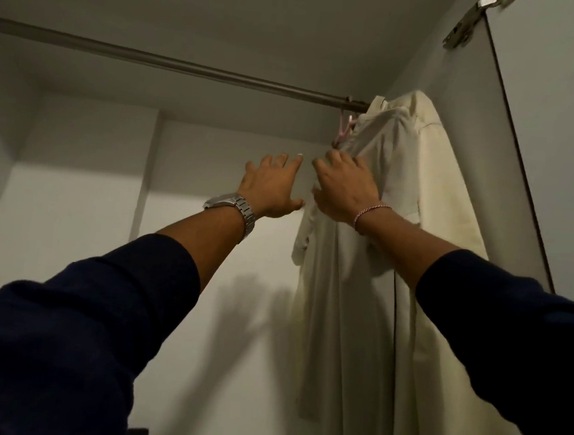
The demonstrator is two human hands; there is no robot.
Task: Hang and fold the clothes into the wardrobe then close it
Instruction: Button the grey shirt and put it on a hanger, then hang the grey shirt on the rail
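Shirts (pixel 398 226) hang off the far right end of the rail (pixel 187 67), right up against the wardrobe's side wall (pixel 461 76). Both hands are raised just left of them; the right hand (pixel 344 187) touches the front shirt, the left hand (pixel 274 185) sits beside it.

My only view is head-worn, tilted upward into the wardrobe (pixel 72 228), close beneath its rail (pixel 174 63), which runs toward the top right corner by the door hinge (pixel 473 19).

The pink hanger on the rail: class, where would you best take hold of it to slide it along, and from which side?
Probably grip the pink hanger at its bare neck below the hook, coming from the left. The cream shirt covers its shoulders, and the wardrobe side wall closes the right.
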